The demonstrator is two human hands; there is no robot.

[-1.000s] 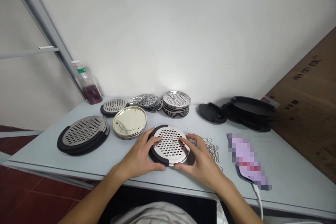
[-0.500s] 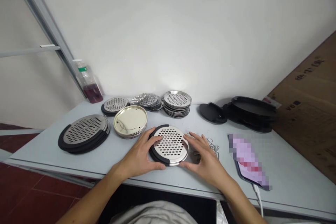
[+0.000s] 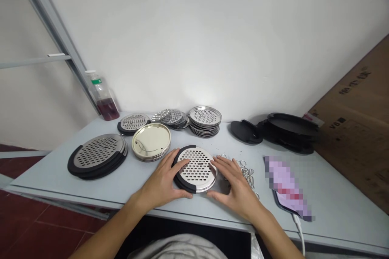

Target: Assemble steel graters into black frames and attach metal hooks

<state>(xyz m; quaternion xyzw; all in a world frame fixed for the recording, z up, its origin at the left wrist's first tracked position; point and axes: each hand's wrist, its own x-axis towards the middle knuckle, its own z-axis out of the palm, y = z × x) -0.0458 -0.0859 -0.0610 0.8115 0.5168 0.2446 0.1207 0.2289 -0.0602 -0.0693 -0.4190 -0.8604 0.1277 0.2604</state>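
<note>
A round metal grater [image 3: 199, 168] with slotted holes and a black rim piece along its left side lies flat on the table in front of me. My left hand [image 3: 164, 180] grips its black left side, with the thumb at the front and the index finger over the top. At the right edge is my right hand [image 3: 231, 182], fingers spread, fingertips at or very near the metal rim and thumb slightly apart from it. Beside and partly behind that hand lies a loose pile of small metal rings [image 3: 247, 176].
Graters with black rims are stacked at left [image 3: 99, 151]. Behind are cream-coloured round plates [image 3: 152, 141], perforated discs [image 3: 205, 117] and black round parts [image 3: 288, 129]. A bottle of dark red liquid [image 3: 106, 107] stands back left. Right are a charging phone [image 3: 285, 186] and a cardboard box [image 3: 361, 117].
My right hand has eased slightly off the grater's right edge, its thumb now apart from the rim. The left hand and grater are nearly unchanged; the view has shifted a little.
</note>
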